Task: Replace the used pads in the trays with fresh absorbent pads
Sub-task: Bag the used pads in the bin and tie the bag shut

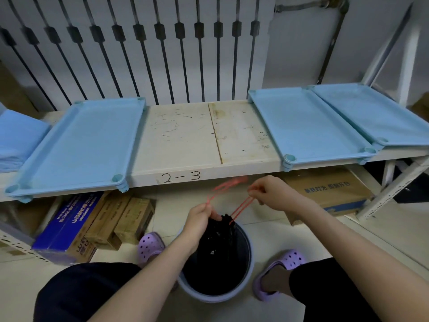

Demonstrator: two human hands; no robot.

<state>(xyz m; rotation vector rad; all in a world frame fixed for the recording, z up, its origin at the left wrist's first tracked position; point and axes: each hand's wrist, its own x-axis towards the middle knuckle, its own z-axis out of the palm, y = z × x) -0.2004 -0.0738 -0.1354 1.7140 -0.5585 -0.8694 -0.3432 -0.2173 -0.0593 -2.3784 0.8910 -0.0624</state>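
Between trays (81,145), shelf (185,135) marked "2-3"

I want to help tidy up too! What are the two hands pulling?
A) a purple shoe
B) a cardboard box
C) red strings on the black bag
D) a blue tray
C: the left hand and the right hand each pinch the red strings, which run from the gathered top of the bag in the bin.
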